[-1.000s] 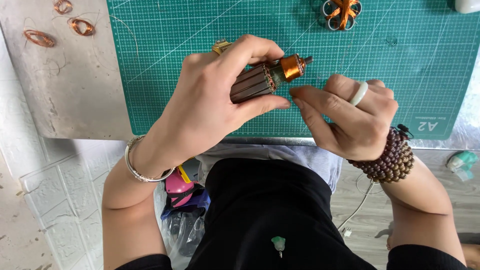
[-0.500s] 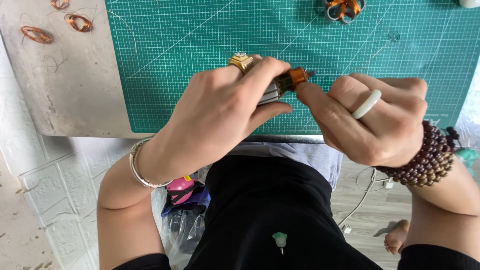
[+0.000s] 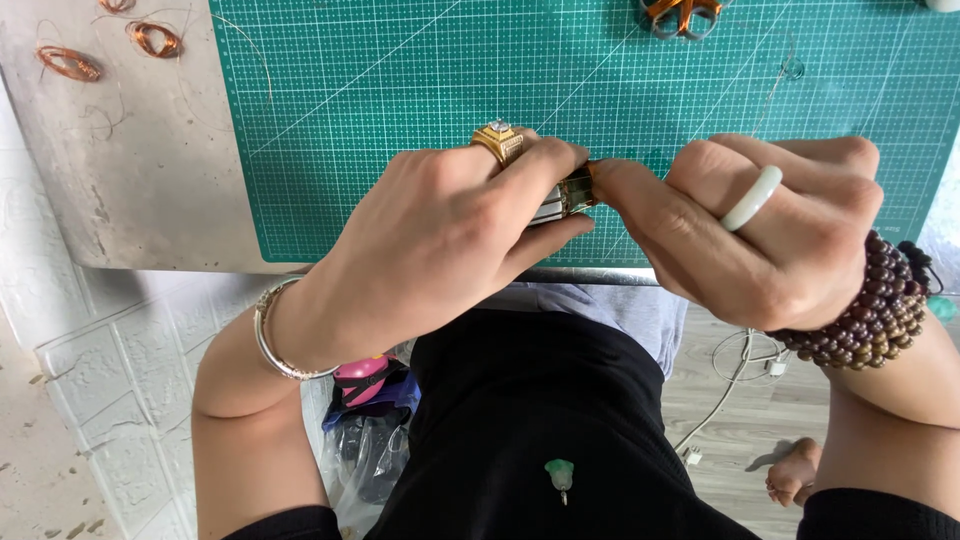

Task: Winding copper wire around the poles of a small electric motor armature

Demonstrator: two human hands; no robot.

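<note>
At the far-left corner of the grey worktop (image 3: 140,190) lie small copper wire coils (image 3: 70,63), well apart from the work. The left hand (image 3: 440,240), wearing a gold ring and a silver bangle, is closed around a small motor armature (image 3: 566,192), which it holds just above the near edge of the green cutting mat (image 3: 400,90); only a sliver of the metal core shows between the fingers. The right hand (image 3: 770,230), with a pale ring and a dark bead bracelet, is pinched on the armature's right end, its fingertips touching those of the left. To do this well, I judge that the left hand should keep the core steady while the right works with small, even movements, so that nothing slips or kinks. Orange-handled scissors (image 3: 680,12) lie at the far edge of the mat. Compared with a second ago, both hands have shifted up and drawn together, and the copper-coloured end that was plainly visible is now covered by the fingers.
</note>
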